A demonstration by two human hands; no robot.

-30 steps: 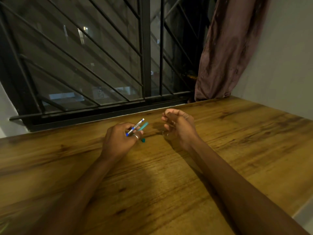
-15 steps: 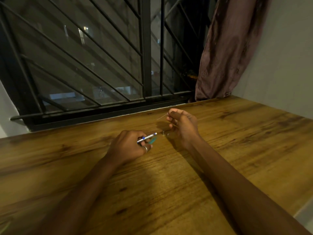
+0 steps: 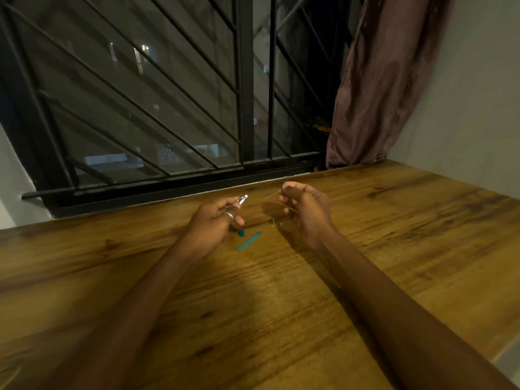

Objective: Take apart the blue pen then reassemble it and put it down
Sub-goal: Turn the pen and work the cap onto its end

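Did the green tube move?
Yes. The green tube left the left hand and now lies on the table, farther from the window frame.

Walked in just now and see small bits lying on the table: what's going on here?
A person has a blue pen in pieces. The left hand holds its body, and the right hand pinches a thin rod, likely the refill. A teal sleeve and a small teal piece lie on the wooden table between the hands.

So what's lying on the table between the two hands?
Head view: a long teal piece and a small teal bit lie on the table between the left hand and right hand.
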